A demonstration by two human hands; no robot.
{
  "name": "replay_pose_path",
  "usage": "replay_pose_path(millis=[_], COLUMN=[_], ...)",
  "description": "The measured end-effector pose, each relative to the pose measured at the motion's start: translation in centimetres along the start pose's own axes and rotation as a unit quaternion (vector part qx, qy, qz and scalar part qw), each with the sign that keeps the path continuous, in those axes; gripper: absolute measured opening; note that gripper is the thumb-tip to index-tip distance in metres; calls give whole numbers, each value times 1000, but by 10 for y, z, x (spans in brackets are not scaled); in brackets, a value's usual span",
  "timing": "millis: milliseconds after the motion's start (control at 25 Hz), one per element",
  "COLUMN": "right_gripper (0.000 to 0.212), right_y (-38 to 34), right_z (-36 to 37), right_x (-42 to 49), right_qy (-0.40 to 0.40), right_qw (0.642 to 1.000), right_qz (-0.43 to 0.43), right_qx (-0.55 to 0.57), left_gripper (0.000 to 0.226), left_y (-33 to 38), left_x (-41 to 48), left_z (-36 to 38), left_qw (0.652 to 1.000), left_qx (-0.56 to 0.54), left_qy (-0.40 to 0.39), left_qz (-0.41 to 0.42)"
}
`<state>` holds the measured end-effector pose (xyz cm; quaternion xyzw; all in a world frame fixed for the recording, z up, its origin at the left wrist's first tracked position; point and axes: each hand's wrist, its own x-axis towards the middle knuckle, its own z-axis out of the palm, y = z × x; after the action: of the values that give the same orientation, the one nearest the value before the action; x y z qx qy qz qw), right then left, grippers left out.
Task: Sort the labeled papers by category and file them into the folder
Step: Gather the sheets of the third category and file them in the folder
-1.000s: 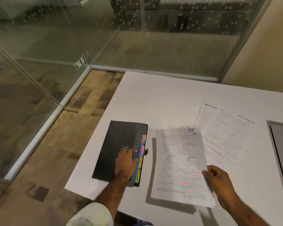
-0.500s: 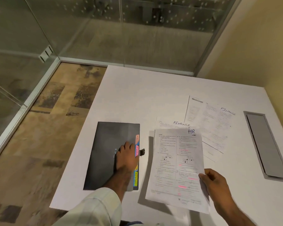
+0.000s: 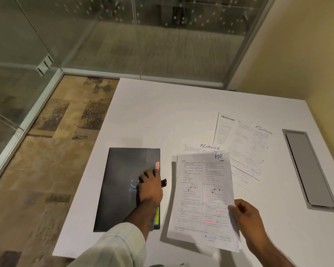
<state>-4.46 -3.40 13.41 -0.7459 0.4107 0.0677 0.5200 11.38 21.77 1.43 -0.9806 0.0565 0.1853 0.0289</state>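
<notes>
A closed black folder with coloured index tabs along its right edge lies on the white table. My left hand rests on the folder's cover near the right edge, by its small clasp. My right hand pinches the right edge of a printed sheet marked HR and holds it lifted above the table, just right of the folder. Behind it lie a sheet marked FINANCE, mostly covered, and a second FINANCE sheet further right.
A grey recessed cable hatch sits in the table at the far right. Glass partitions stand behind the table, a yellow wall to the right. The table's left edge drops to patterned floor.
My left hand slid up the folder toward its tabbed right edge. The HR sheet stays in my right hand, and the view has shifted so the hatch and the covered FINANCE sheet show.
</notes>
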Motion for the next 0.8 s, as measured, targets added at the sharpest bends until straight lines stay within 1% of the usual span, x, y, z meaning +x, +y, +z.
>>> replay_pose_path(millis=[80,200,280,360,440,600,720,800], right_gripper=[16,17,18,18,17,17,17,17], right_y=[2,4,6,5,-1,-26,-49,-60], right_z=[-1,-6,-10,-12,-11,5,26,43], right_x=[4,9,12,15,19,24,31,34], right_qy=[-1,-2,-2,-2,6,35,64,70], right_qw=[1000,1000,1000,1000,999,993,986,984], right_qz=[2,8,6,4,2,-20,-54,-71], right_qx=[0,2,11,17,32,108,147,147], left_gripper=[57,47,42,37,36,26,20,17], left_y=[14,23,24,23,18,-5,-18,-24], left_x=[7,18,25,28,27,11,-1,-7], left_z=[-5,-6,-8,-18,-28,-52,-70,-79], left_qw=[999,996,993,992,996,993,982,967], left_qx=[25,59,81,78,43,-108,-183,-250], left_qy=[-23,-57,-85,-94,-77,-46,-21,-14], left_qz=[-8,-33,-31,-20,-13,-29,-31,-52])
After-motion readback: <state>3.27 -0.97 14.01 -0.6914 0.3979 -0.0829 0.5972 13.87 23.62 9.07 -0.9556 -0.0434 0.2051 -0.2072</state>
